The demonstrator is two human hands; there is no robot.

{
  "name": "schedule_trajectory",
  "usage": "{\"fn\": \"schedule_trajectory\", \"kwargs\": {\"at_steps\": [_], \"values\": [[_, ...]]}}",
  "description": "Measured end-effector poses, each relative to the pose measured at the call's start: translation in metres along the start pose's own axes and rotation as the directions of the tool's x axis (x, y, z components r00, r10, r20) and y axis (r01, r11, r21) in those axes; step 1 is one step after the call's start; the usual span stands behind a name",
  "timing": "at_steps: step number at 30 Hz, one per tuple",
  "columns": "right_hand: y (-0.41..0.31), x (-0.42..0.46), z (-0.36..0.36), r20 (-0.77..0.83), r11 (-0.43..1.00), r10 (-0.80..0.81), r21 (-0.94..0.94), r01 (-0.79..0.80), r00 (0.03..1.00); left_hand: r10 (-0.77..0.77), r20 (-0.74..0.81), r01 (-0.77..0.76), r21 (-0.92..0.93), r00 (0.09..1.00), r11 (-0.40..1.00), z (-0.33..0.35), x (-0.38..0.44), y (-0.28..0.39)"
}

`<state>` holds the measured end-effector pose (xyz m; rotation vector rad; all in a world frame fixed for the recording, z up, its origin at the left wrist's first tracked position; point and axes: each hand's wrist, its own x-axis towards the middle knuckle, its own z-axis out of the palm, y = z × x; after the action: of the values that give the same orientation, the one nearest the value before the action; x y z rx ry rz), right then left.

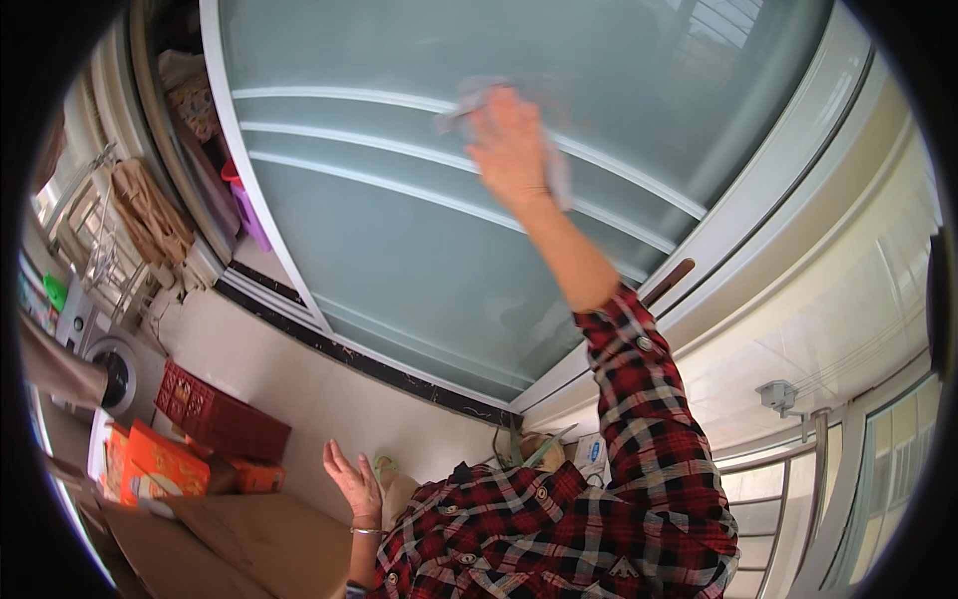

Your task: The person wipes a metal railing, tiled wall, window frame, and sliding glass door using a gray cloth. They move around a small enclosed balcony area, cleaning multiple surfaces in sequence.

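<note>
My right hand [509, 146] presses a pale cloth [473, 99] against the frosted glass sliding door [419, 247], over its white horizontal bars. Hand and cloth are blurred. Part of the cloth hangs out beside the wrist. Low in front of my body, my left hand [353, 479] is held in the air with its fingers apart and nothing in it. A bracelet [367, 531] circles that wrist. Brown cardboard [247, 543] lies below and to the left of this hand.
A dark red plastic crate [221, 412] and orange boxes [161, 464] stand on the tiled floor at left, before a washing machine [116, 371]. The door's black threshold [389, 374] crosses the floor. A potted plant [542, 449] sits near my feet. Metal railings [771, 457] run at right.
</note>
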<state>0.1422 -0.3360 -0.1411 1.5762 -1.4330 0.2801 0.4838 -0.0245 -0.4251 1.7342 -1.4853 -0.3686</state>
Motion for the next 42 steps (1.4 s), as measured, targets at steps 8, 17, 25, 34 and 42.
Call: {"fn": "schedule_trajectory", "kwargs": {"at_steps": [8, 17, 25, 34, 42], "values": [[-0.059, 0.04, 0.017, -0.074, 0.992, -0.125, -0.026, 0.124, 0.989, 0.154, 0.182, -0.13, -0.138, 0.971, 0.982, 0.014, 0.126, -0.017], [0.124, 0.007, -0.059, -0.54, 0.805, 0.452, -0.096, -0.585, 0.71, 0.261, 0.239, -0.222, -0.178, 0.935, 0.959, -0.012, 0.249, -0.036], [0.046, 0.155, -0.074, -0.641, 0.915, 0.368, 0.119, -0.386, 0.674, 0.49, 0.084, -0.456, -0.259, 0.868, 0.851, 0.004, 0.39, 0.026], [-0.15, 0.143, 0.015, -0.223, 0.874, -0.421, 0.159, 0.459, 0.879, 0.5, -0.186, -0.532, -0.213, 0.846, 0.82, 0.029, 0.517, 0.085], [0.082, 0.218, -0.086, -0.618, 0.83, 0.214, -0.293, -0.474, 0.756, 0.353, -0.402, -0.449, -0.175, 0.845, 0.876, -0.05, 0.665, 0.043]]}}
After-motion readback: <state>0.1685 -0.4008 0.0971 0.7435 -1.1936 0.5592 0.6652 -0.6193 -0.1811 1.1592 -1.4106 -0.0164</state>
